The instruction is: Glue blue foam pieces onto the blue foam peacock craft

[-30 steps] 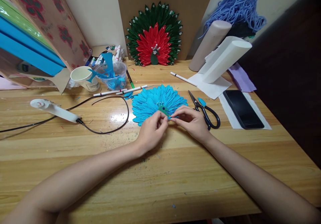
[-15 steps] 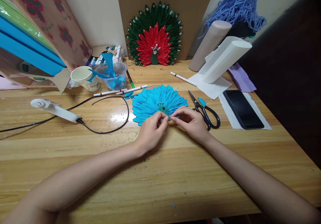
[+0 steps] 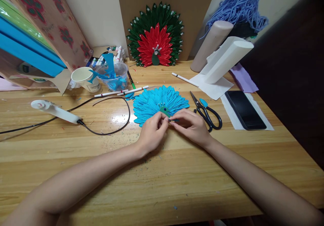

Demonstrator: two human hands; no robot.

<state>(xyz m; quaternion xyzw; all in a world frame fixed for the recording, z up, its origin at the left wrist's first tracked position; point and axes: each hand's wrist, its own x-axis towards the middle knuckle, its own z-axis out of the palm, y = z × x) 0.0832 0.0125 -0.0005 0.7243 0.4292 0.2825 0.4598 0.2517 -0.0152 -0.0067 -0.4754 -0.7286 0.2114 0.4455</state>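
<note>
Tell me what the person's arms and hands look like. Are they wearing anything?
Both arms are bare, with no sleeves in view. The left hand and right hand wear no gloves, and no rings, watch or bracelets show. The fingernails look short and unpainted.

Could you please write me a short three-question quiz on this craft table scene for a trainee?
1. True or false: the scissors lie to the right of the blue paper fan.
2. Which lies nearest the table's right edge? A paper cup B phone C glue gun
3. What do the left hand and right hand pinch between them?

Key: 1 true. 2 B. 3 A small dark strip at the fan's lower edge.
</note>
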